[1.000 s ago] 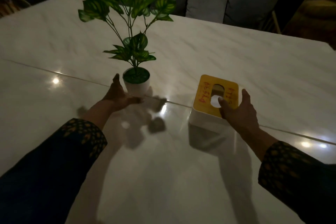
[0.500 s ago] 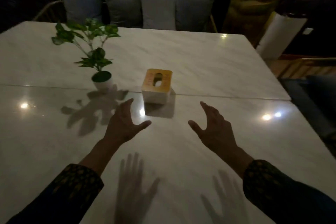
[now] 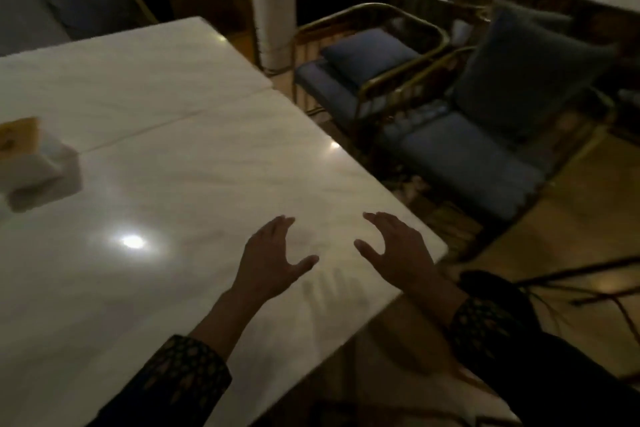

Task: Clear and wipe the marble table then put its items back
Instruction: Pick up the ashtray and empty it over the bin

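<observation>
Both hands hover over near right corner of marble table [image 3: 194,163], holding nothing: left hand [image 3: 268,263] fingers spread and relaxed, right hand [image 3: 398,250] same, thumbs facing each other. Tissue box [image 3: 31,156] with yellow lid sits on table at far left edge of view, blurred, well apart from hands. Blue cushioned chairs [image 3: 460,149] beside table on right

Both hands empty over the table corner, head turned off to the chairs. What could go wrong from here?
1. View is dim and blurred; the tissue box sits half cut off at the left frame edge, so a blind reach may knock it.
2. Right hand hovers near the marble table corner; a quick swing could clip its edge.
</observation>
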A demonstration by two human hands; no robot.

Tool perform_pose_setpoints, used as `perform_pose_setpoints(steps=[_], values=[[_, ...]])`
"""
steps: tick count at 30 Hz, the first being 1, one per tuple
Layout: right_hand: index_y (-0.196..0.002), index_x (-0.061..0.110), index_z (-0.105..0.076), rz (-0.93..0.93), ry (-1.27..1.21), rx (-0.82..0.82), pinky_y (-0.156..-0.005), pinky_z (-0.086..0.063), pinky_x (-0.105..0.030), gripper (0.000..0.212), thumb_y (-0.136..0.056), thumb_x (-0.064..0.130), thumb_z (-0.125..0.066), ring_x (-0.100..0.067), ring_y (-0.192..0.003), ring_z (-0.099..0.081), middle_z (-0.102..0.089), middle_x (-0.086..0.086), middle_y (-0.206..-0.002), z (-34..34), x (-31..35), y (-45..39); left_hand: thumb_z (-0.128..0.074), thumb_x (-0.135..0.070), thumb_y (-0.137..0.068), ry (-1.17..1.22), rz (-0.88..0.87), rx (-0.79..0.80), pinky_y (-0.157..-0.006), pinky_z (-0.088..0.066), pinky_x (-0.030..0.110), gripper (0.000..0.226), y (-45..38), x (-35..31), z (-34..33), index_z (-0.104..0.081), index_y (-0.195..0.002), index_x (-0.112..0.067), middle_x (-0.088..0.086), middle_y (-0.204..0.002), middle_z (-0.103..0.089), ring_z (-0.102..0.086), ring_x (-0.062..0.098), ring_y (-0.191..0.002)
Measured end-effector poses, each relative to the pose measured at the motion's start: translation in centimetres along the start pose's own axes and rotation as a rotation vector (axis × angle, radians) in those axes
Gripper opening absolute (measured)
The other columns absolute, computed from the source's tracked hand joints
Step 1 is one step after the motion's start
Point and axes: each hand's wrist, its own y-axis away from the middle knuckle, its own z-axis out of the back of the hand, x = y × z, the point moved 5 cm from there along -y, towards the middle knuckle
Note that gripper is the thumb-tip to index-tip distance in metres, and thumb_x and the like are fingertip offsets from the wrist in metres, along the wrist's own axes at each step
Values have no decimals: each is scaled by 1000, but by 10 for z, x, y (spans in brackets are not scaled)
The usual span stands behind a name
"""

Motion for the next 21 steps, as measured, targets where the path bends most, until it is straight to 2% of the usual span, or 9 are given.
perform_pose_setpoints(steps=[3, 6, 8, 11, 14, 17, 21], values=[[-141, 34, -41, -190, -15, -28, -111, -33, -46, 59, -89, 61, -49, -18, -135, -41, -45, 6, -146, 35, -90, 62, -54, -75, -77, -12, -153, 95, -116, -27, 40, 93, -14, -92, -48, -30, -149, -21, 2, -156, -30, -28, 21, -143], [-136, 32, -45, -360, -29, -71, -104, -39, -45, 57, -88, 63, -47, -22, -124, -51, -51, 4, -138, 69, -162, 125, -55, -71, -80, -49, -289, 178, -116, -27, 42, 89, -21, -176, -89, -28, -149, -22, 2, -156, -29, -28, 20, -143], [-136, 27, -46, -477, -21, -106, -102, -40, -44, 57, -90, 61, -47, -25, -122, -51, -52, 1, -136, 89, -200, 164, -56, -70, -79, -45, -369, 238, -114, -31, 45, 87, -24, -225, -115, -28, -148, -24, 2, -155, -31, -31, 21, -141], [-139, 26, -44, -630, -19, -176, -103, -40, -43, 57, -92, 56, -49, -24, -126, -47, -48, 0, -140, 111, -247, 215, -55, -73, -77, -56, -499, 319, -110, -36, 49, 87, -24, -292, -152, -29, -146, -25, 2, -153, -33, -36, 24, -138], [-140, 27, -43, -750, -43, -233, -102, -41, -44, 55, -93, 56, -48, -22, -126, -48, -47, 2, -142, 125, -287, 260, -57, -68, -80, -93, -621, 394, -114, -31, 48, 86, -20, -354, -186, -28, -148, -25, 1, -155, -30, -30, 23, -141], [-138, 29, -45, -868, -61, -297, -100, -41, -45, 53, -92, 57, -49, -21, -124, -50, -46, 4, -141, 141, -322, 293, -55, -72, -78, -132, -739, 459, -116, -27, 44, 89, -24, -411, -221, -29, -148, -24, 1, -154, -31, -31, 22, -141], [-134, 30, -48, -1002, -65, -366, -90, -46, -38, 49, -91, 54, -53, -18, -105, -61, -50, 4, -136, 162, -367, 320, -56, -68, -81, -160, -864, 554, -116, -25, 42, 87, -38, -481, -266, -25, -149, -23, 1, -156, -28, -28, 23, -142]])
